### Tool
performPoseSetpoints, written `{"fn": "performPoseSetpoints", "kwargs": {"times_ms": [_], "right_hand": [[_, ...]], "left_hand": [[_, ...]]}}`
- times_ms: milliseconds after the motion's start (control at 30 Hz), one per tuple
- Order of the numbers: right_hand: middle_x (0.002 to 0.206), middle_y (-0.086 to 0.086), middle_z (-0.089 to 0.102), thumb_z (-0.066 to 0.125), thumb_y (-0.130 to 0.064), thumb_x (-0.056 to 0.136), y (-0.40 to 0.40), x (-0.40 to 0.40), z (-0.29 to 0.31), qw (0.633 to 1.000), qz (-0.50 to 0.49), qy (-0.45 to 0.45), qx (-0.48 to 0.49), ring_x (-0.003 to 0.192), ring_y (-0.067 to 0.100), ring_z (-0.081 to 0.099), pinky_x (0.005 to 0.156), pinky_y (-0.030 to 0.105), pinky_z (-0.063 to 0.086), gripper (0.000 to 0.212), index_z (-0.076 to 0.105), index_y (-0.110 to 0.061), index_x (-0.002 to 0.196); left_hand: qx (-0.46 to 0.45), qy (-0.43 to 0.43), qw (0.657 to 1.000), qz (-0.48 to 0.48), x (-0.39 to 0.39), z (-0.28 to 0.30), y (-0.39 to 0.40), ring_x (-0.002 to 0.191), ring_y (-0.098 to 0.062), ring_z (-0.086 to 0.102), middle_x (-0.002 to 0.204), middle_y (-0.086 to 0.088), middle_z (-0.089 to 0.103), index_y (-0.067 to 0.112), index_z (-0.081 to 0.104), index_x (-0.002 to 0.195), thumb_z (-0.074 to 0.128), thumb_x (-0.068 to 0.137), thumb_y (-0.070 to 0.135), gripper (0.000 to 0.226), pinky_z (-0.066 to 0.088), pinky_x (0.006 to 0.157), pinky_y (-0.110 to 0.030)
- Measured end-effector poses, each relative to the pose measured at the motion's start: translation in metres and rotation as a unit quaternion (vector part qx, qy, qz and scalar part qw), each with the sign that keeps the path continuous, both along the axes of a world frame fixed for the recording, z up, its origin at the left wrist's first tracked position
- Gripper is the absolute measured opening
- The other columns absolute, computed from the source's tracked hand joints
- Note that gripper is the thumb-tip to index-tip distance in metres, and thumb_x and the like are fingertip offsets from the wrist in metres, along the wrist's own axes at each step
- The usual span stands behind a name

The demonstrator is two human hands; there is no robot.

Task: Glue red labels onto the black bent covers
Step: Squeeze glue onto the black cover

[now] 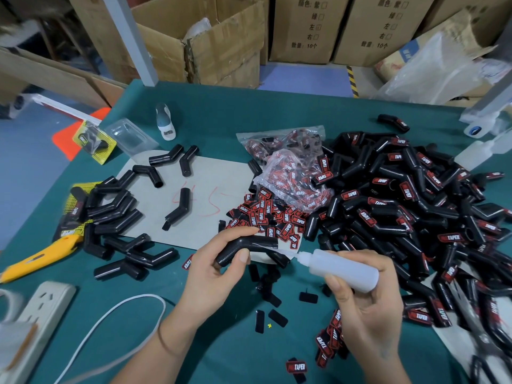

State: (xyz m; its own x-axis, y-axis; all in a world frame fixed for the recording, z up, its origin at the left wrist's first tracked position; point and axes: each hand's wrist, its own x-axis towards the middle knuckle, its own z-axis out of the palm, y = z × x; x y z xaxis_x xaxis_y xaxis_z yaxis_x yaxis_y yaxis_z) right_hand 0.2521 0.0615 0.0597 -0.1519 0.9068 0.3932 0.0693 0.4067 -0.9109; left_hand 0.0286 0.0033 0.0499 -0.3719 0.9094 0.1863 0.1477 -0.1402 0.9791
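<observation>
Left hand [213, 268] w/ grip clamped on a bare black bent cover [243, 246] above the tabletop [221, 112]; right hand [365, 306] wrapped round glue bottle [340, 268], nozzle at cover. Labelled pile [410, 206] big on right; approx. two dozen unlabelled covers [116, 217] left, loose red labels [274, 217] waiting.

Counts: two hands [210, 268]; one glue bottle [342, 268]; one yellow knife [41, 254]; covers [415, 206] and labels [266, 214] too heaped to count.
</observation>
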Motion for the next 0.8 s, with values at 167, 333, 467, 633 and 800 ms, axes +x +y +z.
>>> {"fn": "performPoseSetpoints", "kwargs": {"times_ms": [167, 333, 467, 633, 800], "right_hand": [[0.110, -0.016, 0.068, 0.072, -0.037, 0.090, -0.0003, 0.0002, 0.0003, 1.000, 0.000, 0.000, -0.008, 0.100, 0.014, 0.069, 0.081, 0.027, 0.057, 0.031, 0.061, -0.045, 0.118], [0.111, -0.016, 0.067, 0.069, -0.054, 0.094, -0.0007, -0.0006, 0.0033, 1.000, -0.007, 0.000, -0.004, 0.101, 0.015, 0.069, 0.082, 0.028, 0.057, 0.028, 0.060, -0.045, 0.119], [0.111, -0.016, 0.067, 0.069, -0.054, 0.094, -0.0013, -0.0003, 0.0029, 1.000, -0.002, -0.005, -0.008, 0.100, 0.016, 0.068, 0.080, 0.030, 0.057, 0.028, 0.059, -0.046, 0.118], [0.111, -0.013, 0.068, 0.070, -0.053, 0.094, -0.0012, 0.0004, 0.0026, 1.000, -0.002, 0.000, -0.007, 0.101, 0.019, 0.068, 0.080, 0.033, 0.057, 0.028, 0.060, -0.043, 0.119], [0.112, -0.016, 0.067, 0.069, -0.052, 0.095, -0.0014, -0.0001, 0.0020, 1.000, 0.004, -0.004, 0.001, 0.101, 0.015, 0.068, 0.081, 0.027, 0.056, 0.027, 0.059, -0.046, 0.119]], "left_hand": [[0.000, 0.008, 1.000, 0.000, 0.0006, 0.0015, 0.0002, 0.078, 0.003, 0.063, 0.090, 0.024, 0.070, 0.050, 0.071, 0.119, 0.061, 0.096, 0.028, 0.033, 0.048, 0.074, -0.009], [-0.001, 0.012, 1.000, 0.003, 0.0011, 0.0014, -0.0001, 0.078, 0.002, 0.065, 0.091, 0.023, 0.071, 0.050, 0.071, 0.119, 0.061, 0.096, 0.027, 0.034, 0.049, 0.075, -0.010], [-0.001, 0.014, 1.000, 0.003, 0.0006, 0.0007, -0.0011, 0.078, 0.001, 0.065, 0.091, 0.022, 0.071, 0.049, 0.072, 0.120, 0.061, 0.096, 0.027, 0.034, 0.049, 0.075, -0.010], [-0.004, 0.015, 1.000, 0.007, 0.0004, 0.0004, -0.0015, 0.080, 0.001, 0.066, 0.091, 0.022, 0.071, 0.048, 0.072, 0.119, 0.062, 0.095, 0.028, 0.033, 0.049, 0.076, -0.011], [0.000, 0.023, 1.000, 0.006, 0.0009, 0.0014, -0.0011, 0.083, 0.001, 0.067, 0.094, 0.023, 0.071, 0.050, 0.071, 0.120, 0.062, 0.095, 0.028, 0.034, 0.050, 0.079, -0.012]]}}
